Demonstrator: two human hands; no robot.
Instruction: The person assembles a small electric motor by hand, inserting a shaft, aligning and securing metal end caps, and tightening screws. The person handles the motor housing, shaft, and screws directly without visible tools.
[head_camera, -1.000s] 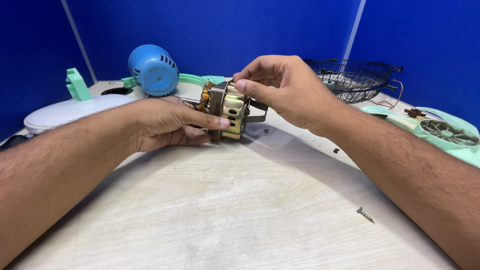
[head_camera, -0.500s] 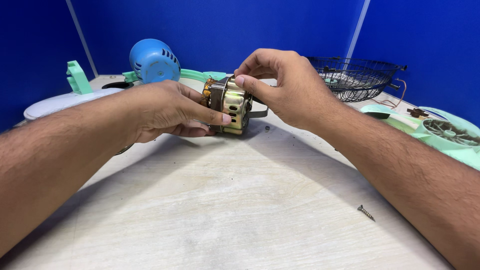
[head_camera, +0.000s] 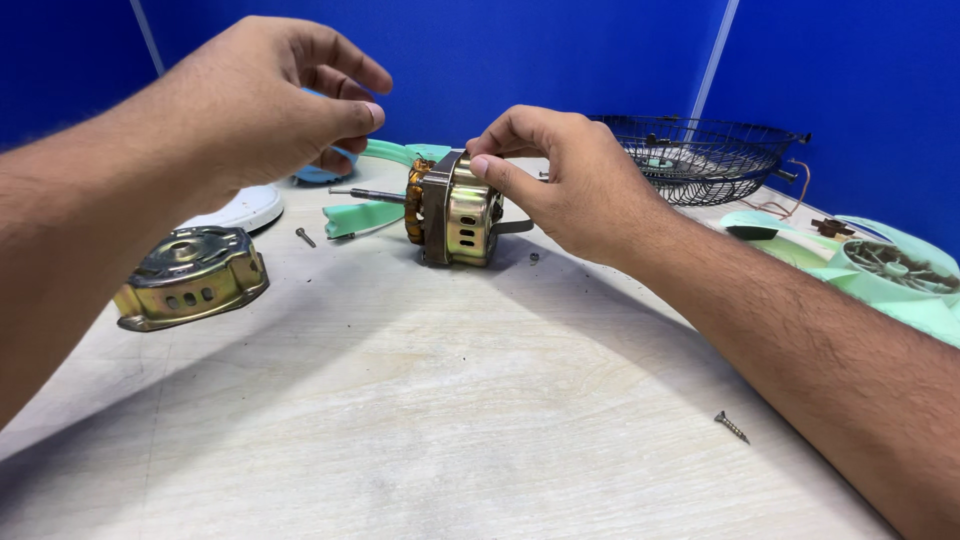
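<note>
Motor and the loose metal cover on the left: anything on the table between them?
Head view: one small screw lies between the motor and the metal cover; otherwise bare table.

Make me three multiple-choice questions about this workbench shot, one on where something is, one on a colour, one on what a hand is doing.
1. Where does the detached metal end cover lie?
A. On the table's left side, apart from the motor
B. Inside the wire fan guard
C. Under the right hand

2. What colour is the wall behind the table?
A. White
B. Blue
C. Green

3. What is the left hand doing?
A. Pressing down on the motor
B. Raised above the table, fingers curled, off the motor
C. Lying flat on the table

Answers:
1. A: the cover sits on the table well left of the motor.
2. B: the panels behind are deep blue.
3. B: it hangs in the air, while only the right hand grips the motor's top.
</note>
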